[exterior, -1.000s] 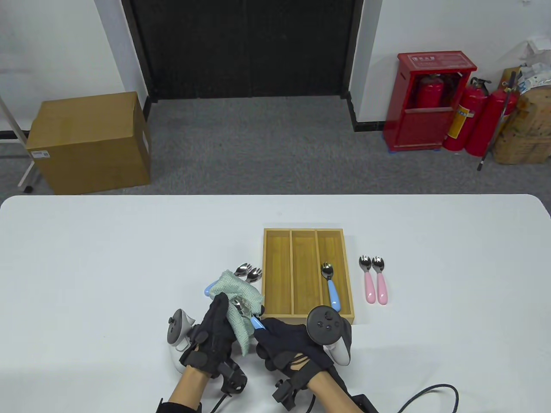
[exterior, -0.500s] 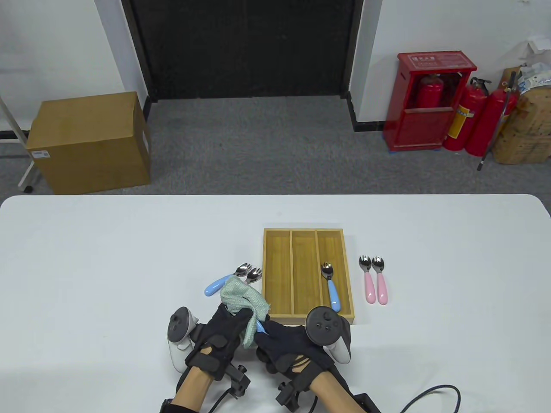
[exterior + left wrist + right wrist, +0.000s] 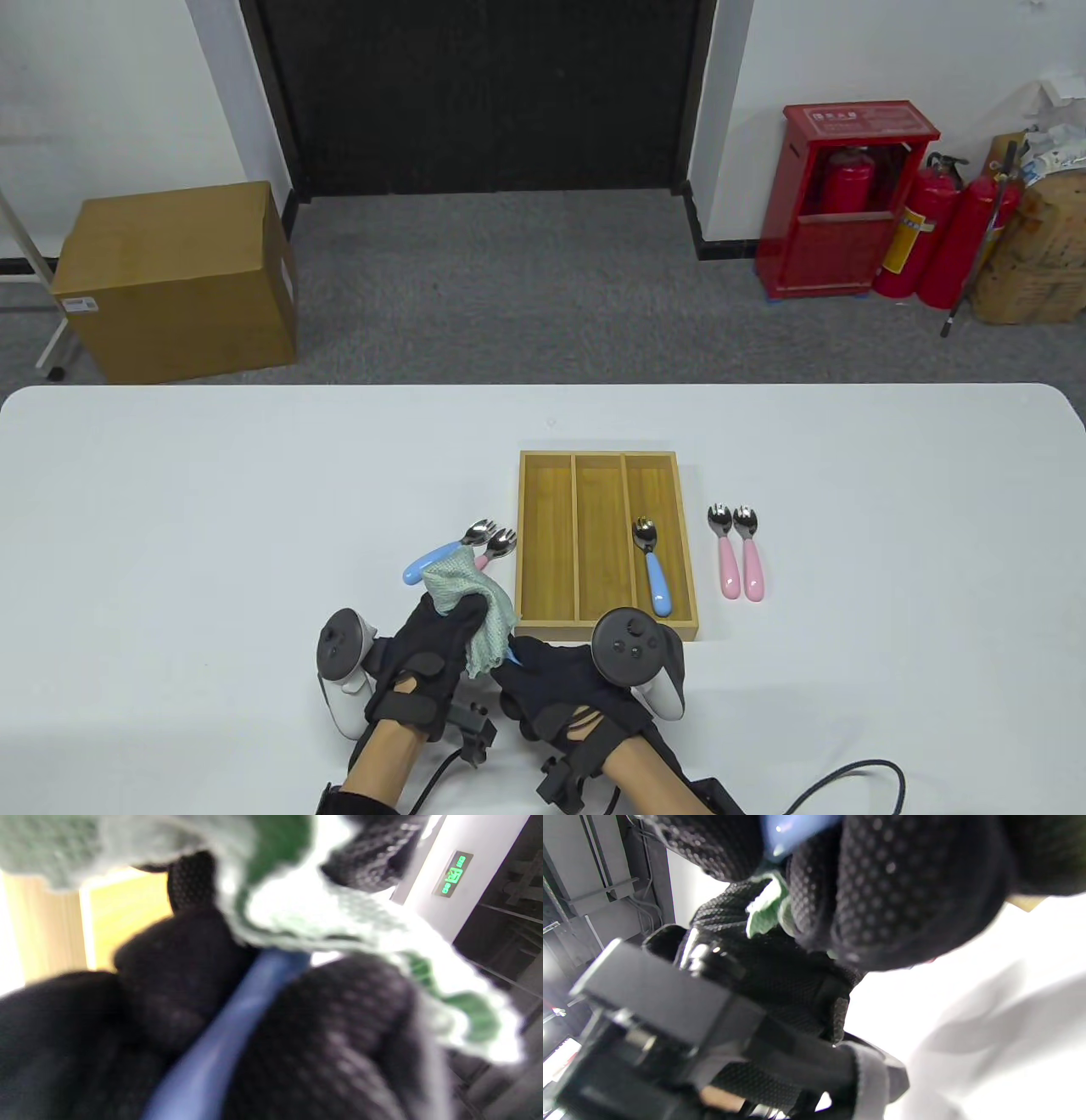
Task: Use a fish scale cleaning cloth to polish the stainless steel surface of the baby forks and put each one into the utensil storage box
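While the pale green woven cleaning cloth (image 3: 475, 607) covers its steel head, the blue-handled baby fork (image 3: 220, 1039) sits between both gloves, just in front of the three-slot bamboo utensil box (image 3: 607, 632), off its near-left corner. Only a sliver of blue handle shows in the table view; the left wrist view shows the handle running between black glove fingers. Left hand (image 3: 428, 658): fingers curled round the bunched cloth, pinching it over the fork head. Right hand (image 3: 564, 683): fingers curled on the blue handle end, touching the cloth.

One blue-handled fork (image 3: 652, 567) lies in the box's right slot, head toward the far end. Middle and left slots hold nothing.

Left of the box, near its left wall: another blue-handled fork (image 3: 434, 562) and a pink-handled fork (image 3: 499, 543), heads side by side, handles partly under the cloth. Right of the box: two pink-handled forks (image 3: 738, 556) lying parallel, just beside each other, heads toward the far side.

All on the white table (image 3: 170, 509).
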`<state>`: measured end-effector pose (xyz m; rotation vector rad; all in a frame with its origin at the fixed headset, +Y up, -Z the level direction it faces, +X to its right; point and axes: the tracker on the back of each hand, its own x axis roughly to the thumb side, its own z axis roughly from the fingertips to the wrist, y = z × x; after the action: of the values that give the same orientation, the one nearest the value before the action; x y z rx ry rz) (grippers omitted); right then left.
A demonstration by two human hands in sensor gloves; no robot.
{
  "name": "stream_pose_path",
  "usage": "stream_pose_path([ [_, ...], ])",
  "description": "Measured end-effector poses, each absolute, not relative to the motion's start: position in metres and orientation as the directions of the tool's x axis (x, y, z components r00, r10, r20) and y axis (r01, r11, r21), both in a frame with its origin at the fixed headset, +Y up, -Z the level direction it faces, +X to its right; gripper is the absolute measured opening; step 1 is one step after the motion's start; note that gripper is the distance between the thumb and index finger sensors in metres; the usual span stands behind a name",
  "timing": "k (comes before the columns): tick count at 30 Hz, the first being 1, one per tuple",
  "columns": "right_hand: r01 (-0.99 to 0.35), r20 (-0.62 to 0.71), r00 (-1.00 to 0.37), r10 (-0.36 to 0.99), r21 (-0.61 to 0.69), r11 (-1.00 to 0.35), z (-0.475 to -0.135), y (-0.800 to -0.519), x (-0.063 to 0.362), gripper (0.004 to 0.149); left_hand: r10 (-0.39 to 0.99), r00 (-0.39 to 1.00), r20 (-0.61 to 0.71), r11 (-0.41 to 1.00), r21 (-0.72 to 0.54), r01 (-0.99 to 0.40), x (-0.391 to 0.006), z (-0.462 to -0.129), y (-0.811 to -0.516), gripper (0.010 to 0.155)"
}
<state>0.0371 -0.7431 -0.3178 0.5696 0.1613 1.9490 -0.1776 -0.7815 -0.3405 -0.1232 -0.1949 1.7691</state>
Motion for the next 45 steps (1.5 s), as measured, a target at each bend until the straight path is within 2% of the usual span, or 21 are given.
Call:
stream_pose_path([
  [3,-0.81,0.335,-0.37,0.866,0.34,-0.478,-0.321,-0.744,0.042,0.046,0.972,-0.235,0.022,-0.221,-0.257,-0.941,-0.172,-0.341,-0.78,0.052],
  [6,-0.814,0.319,-0.365,0.875,0.347,-0.466,-0.323,-0.746,0.044,0.046,0.976,-0.217,0.024,-0.204,-0.264,-0.943,-0.169,-0.341,-0.78,0.053],
  [9,-0.816,0.315,-0.364,0.876,0.346,-0.464,-0.323,-0.746,0.044,0.046,0.99,-0.132,0.055,-0.12,-0.185,-0.975,-0.172,-0.34,-0.779,0.051],
  [15,-0.815,0.299,-0.34,0.892,0.379,-0.438,-0.324,-0.75,0.038,0.048,0.996,-0.066,0.057,-0.063,-0.052,-0.997,-0.183,-0.338,-0.778,0.048],
  [21,-0.78,0.315,-0.369,0.875,0.407,-0.475,-0.324,-0.751,0.037,0.052,0.998,-0.019,0.063,-0.022,0.035,-0.999,-0.197,-0.338,-0.779,0.047],
  [26,-0.766,0.346,-0.417,0.841,0.365,-0.53,-0.329,-0.744,0.049,0.05,0.989,0.11,0.103,0.095,0.147,-0.985,-0.208,-0.332,-0.771,0.047],
  [30,-0.813,0.37,-0.418,0.83,0.254,-0.523,-0.34,-0.734,0.078,0.048,0.969,0.2,0.141,0.175,0.172,-0.969,-0.213,-0.33,-0.767,0.047],
  [32,-0.867,0.364,-0.4,0.841,0.147,-0.476,-0.347,-0.726,0.099,0.048,0.964,0.214,0.155,0.185,0.181,-0.966,-0.212,-0.329,-0.764,0.047],
  [36,-0.893,0.343,-0.431,0.834,-0.033,-0.448,-0.359,-0.716,0.131,0.047,0.964,0.208,0.165,0.182,0.159,-0.97,-0.207,-0.329,-0.764,0.047],
  [41,-0.836,0.239,-0.546,0.803,-0.215,-0.505,-0.379,-0.716,0.161,0.045,0.962,0.217,0.167,0.195,0.138,-0.971,-0.204,-0.33,-0.764,0.047],
  [45,-0.706,0.077,-0.693,0.717,-0.278,-0.652,-0.398,-0.72,0.175,0.044,0.964,0.209,0.163,0.187,0.136,-0.973,-0.205,-0.33,-0.764,0.048],
])
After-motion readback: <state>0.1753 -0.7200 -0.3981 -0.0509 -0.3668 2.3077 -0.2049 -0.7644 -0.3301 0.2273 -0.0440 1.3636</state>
